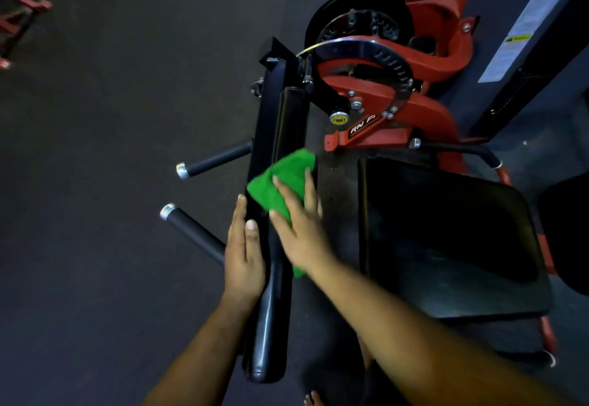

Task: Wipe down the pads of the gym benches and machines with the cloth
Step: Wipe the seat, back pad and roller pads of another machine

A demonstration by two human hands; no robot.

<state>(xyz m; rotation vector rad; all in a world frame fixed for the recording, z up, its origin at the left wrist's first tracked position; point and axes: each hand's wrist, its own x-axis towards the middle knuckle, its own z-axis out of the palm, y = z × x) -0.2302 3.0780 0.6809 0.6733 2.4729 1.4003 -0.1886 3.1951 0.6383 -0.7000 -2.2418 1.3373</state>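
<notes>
The right hand (299,230) presses the cloth (280,179) flat-fingered on the long pad (288,125), midway along it. The pad runs away from the person. The left hand (243,255), fingers straight, steadies its left edge.

Pressed green cloth (280,179) flat against long black pad (274,303) with right hand (299,230); steadied pad's edge with left hand (243,255).

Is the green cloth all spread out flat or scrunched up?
Scrunched up: the green cloth lies bunched in folds under the right hand on the long black pad.
</notes>
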